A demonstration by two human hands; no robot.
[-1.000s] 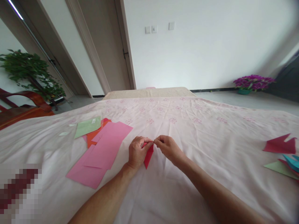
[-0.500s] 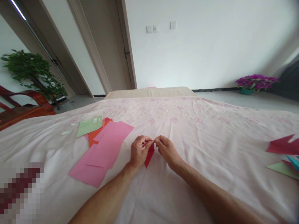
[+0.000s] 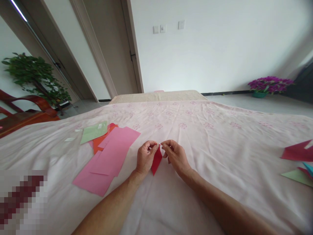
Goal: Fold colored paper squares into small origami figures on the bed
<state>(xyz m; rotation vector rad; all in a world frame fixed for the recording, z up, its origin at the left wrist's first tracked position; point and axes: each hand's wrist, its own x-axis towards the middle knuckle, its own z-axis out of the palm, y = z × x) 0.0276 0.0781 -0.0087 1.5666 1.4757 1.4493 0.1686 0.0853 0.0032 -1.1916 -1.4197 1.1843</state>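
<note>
A small folded red paper (image 3: 156, 160), narrow and pointed at its near end, lies on the pink flowered cloth (image 3: 200, 143) in the middle. My left hand (image 3: 144, 158) pinches its far tip from the left, fingers curled. My right hand (image 3: 174, 155) pinches the same tip from the right with thumb and forefinger. Both forearms rest low over the cloth.
Pink paper sheets (image 3: 107, 160) lie left of my hands over an orange sheet (image 3: 99, 142) and a pale green sheet (image 3: 93, 132). Folded dark red (image 3: 297, 151), green (image 3: 297, 177) and teal papers sit at the right edge. A wooden chair (image 3: 26, 114) and a plant (image 3: 36, 76) stand at left.
Both hands have stayed on the red paper's tip. The paper's upper part shows more between the fingers now, and the hands have shifted slightly away from me.
</note>
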